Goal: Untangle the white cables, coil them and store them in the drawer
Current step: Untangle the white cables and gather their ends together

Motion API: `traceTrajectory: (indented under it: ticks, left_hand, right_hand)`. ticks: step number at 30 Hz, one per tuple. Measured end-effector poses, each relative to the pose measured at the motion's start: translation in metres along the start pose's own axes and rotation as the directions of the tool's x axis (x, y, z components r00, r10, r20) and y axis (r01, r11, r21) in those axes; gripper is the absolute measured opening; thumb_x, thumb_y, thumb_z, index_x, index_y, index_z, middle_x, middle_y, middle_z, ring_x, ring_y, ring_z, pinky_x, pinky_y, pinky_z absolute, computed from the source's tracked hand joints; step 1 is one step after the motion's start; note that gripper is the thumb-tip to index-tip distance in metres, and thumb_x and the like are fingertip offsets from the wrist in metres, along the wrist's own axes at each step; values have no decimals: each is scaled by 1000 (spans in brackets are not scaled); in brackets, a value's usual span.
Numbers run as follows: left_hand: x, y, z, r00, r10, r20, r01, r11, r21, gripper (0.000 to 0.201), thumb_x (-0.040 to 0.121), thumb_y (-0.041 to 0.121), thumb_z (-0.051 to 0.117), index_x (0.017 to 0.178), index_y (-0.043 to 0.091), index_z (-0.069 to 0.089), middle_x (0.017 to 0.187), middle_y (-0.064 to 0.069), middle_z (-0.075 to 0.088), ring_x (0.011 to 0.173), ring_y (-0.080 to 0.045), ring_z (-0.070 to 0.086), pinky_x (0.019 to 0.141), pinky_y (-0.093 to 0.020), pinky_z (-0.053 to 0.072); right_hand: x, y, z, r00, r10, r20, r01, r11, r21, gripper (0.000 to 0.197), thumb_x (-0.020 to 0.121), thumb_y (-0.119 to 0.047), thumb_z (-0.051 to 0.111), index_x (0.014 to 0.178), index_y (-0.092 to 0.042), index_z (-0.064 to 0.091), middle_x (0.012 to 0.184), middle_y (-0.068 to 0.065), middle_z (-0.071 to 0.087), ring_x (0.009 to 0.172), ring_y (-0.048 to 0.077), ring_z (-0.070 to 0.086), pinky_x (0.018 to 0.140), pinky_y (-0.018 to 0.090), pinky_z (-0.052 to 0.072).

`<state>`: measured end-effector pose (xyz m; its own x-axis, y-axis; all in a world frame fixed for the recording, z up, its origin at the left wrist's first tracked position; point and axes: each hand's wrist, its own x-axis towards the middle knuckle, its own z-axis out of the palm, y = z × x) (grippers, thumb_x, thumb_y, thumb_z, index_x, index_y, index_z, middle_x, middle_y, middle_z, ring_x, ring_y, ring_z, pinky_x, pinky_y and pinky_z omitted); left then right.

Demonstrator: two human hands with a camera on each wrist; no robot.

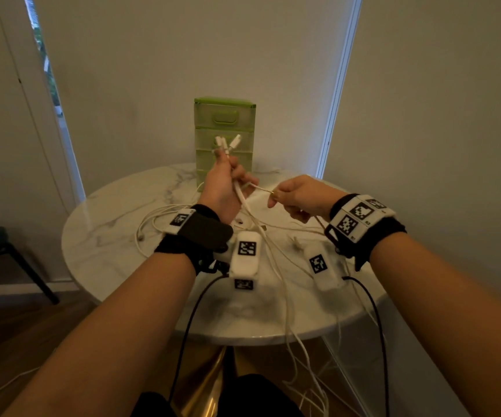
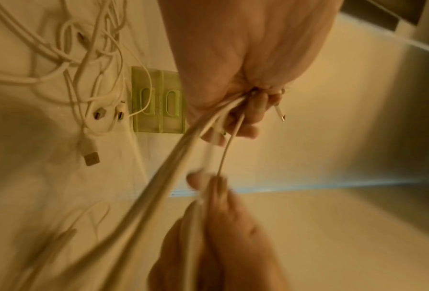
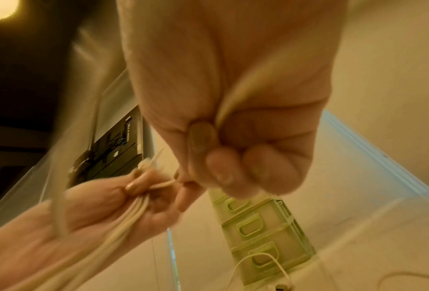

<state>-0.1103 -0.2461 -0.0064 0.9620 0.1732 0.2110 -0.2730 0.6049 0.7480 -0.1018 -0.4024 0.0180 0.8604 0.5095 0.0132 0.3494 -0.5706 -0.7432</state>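
The left hand (image 1: 223, 188) is raised above the round marble table (image 1: 116, 236) and its fingers are curled around a bundle of white cables (image 1: 244, 203), with several connector ends (image 1: 228, 143) standing out above the fist. The right hand (image 1: 300, 197) is beside it, a little lower, and pinches one thin strand (image 1: 261, 188) between thumb and fingers; this strand runs almost straight and level between the two hands. The step in hand seems to be the pulling of one cable free from the bundle. To do it well, the left hand should probably loosen its grip only a little, so that the chosen strand slides while the others stay, and the right hand should pull slowly along the strand's own line, not sideways, because a fast pull could tighten a knot lower down. The held bundle has its long axis near upright, connectors pointing up and slightly away from the person, and the loose lengths fall down over the table and past its near edge. More cable loops (image 1: 153, 221) lie on the table to the left. The green drawer unit (image 1: 225, 115) stands at the far side of the table, and its drawers look closed.
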Motion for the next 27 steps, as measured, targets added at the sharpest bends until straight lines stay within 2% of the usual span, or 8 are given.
traceTrajectory:
  ticks: [3, 7, 11, 13, 14, 18, 23, 27]
  left_hand:
    - [5, 23, -15, 996, 39, -82, -43, 998, -52, 47, 98, 52, 23, 67, 21, 39, 42, 10, 29, 34, -4, 23, 33, -16, 25]
    - [2, 29, -21, 991, 93, -101, -62, 958, 279, 42, 98, 51, 29, 71, 22, 43, 45, 12, 33, 36, -2, 25, 32, -15, 22]
    - [-13, 5, 0, 998, 15, 61, -53, 726, 685, 30, 93, 43, 51, 81, 16, 55, 56, 5, 30, 44, -7, 24, 36, -18, 20]
    - [-21, -6, 8, 989, -75, 129, -54, 625, 779, 36, 87, 47, 58, 88, 10, 58, 55, 4, 27, 44, -9, 22, 40, -21, 19]
    - [-24, -9, 10, 982, -118, 150, -46, 618, 785, 39, 87, 47, 58, 89, 8, 60, 54, 4, 26, 43, -8, 21, 40, -21, 18]
    - [-29, -11, 15, 964, -191, 186, -17, 653, 757, 32, 91, 38, 57, 77, 9, 63, 47, 9, 27, 38, -5, 21, 38, -18, 16]
    - [-14, 6, 8, 999, 24, 42, -42, 854, 518, 23, 92, 15, 54, 70, 13, 52, 37, 12, 32, 32, -2, 24, 33, -13, 17]
    - [-8, 6, 6, 995, 88, -39, -60, 883, 466, 22, 92, 14, 52, 70, 15, 51, 37, 12, 33, 33, -4, 26, 33, -14, 21]
  right_hand:
    - [-9, 24, -17, 998, 68, 6, -68, 997, 28, 29, 98, -22, 41, 75, -16, 58, 51, 0, 27, 36, 11, 28, 39, 20, 33]
    - [-18, 39, -31, 989, 143, -29, -145, 987, -75, 30, 97, -27, 44, 76, -16, 62, 54, 3, 27, 44, 13, 20, 44, 21, 18]
    - [-19, 16, -24, 998, 50, -35, -52, 996, -68, 28, 95, -26, 48, 78, -15, 66, 52, 2, 31, 44, 14, 23, 42, 22, 21]
    - [-18, 4, -21, 998, 4, -65, -11, 994, -107, 27, 93, -28, 51, 77, -14, 67, 52, 2, 36, 43, 13, 26, 42, 23, 23]
    - [-17, 0, -21, 996, -8, -87, -6, 988, -154, 27, 92, -30, 53, 75, -14, 67, 54, 2, 40, 44, 13, 29, 42, 23, 25]
    - [-17, 2, -23, 991, -15, -133, -20, 967, -255, 28, 88, -32, 56, 73, -12, 68, 55, 2, 47, 44, 14, 33, 41, 20, 27]
    - [-25, 25, -35, 978, -14, -206, 9, 1000, -25, 35, 92, -33, 53, 66, -13, 66, 52, 1, 39, 47, 14, 29, 45, 23, 25]
    - [-24, 30, -37, 981, -15, -192, 16, 1000, 0, 33, 96, -25, 47, 68, -16, 63, 47, -5, 42, 44, 11, 31, 44, 22, 29]
